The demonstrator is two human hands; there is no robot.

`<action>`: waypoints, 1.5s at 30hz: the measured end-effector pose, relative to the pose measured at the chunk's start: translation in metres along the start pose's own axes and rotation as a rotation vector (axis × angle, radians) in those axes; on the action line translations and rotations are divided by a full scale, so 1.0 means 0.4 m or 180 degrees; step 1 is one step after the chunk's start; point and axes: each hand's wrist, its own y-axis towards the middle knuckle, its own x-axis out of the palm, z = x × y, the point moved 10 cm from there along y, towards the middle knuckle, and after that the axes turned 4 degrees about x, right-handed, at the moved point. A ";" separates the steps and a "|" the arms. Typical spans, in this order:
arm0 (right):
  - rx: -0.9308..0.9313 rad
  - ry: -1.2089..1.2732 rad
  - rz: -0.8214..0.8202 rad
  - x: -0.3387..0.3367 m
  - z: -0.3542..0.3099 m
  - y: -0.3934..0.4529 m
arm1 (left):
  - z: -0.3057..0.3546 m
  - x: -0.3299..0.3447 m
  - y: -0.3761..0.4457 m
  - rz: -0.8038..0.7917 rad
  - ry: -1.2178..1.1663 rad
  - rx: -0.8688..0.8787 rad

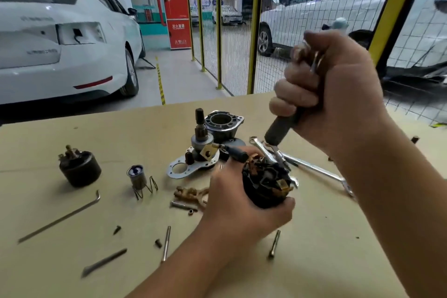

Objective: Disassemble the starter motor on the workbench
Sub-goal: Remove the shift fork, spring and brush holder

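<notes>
1. Head view is showing us the starter motor already broken down into many parts, which are lying spread across the tan workbench [314, 261].
2. We are counting as removed: the solenoid body [79, 168] at the left, the plunger with its spring [139, 180] beside it, the drive-end housing [223, 126] at the back, and the pinion shaft assembly [202, 139] standing on its mounting plate [180, 169].
3. We are also noting loose fasteners: long through bolts [166, 243], a short bolt [274, 243], small screws [117, 229] and a bent rod [60, 219] near the front edge.
4. We are gripping the brush holder and field housing [264, 185] with the left hand [238, 198], fingers wrapped round its dark body just above the bench.
5. We are clamping the right hand [331, 94] round a screwdriver handle [281, 128], with the shaft pointing down into the brush end.
6. We are judging the task well advanced; the brush assembly appears to be the main unit left to separate.
7. We are unable to see the screwdriver tip, so what it is engaging is unclear.
8. We are finding the brown lever part [191, 195] and the wrenches [314, 168] behind the housing partly covered, and the whole scene somewhat blurred.
</notes>
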 end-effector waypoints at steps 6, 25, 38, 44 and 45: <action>-0.0086 -0.0510 0.0377 0.023 0.060 -0.057 | -0.016 -0.011 -0.001 0.0156 0.0078 -0.0228; -0.0477 -0.1281 0.0758 -0.107 0.043 -0.030 | -0.009 -0.141 0.014 0.0678 0.0025 -0.0138; 0.0433 -0.3549 0.1117 -0.287 0.209 0.008 | -0.046 -0.128 -0.004 0.0753 -0.0170 -0.0284; 0.0305 -0.5081 0.0523 -0.222 0.250 0.005 | -0.038 -0.098 -0.008 0.0566 -0.0331 -0.0139; 0.0278 -0.5192 0.0443 -0.214 0.254 0.003 | -0.039 -0.099 -0.008 0.0582 -0.0379 -0.0169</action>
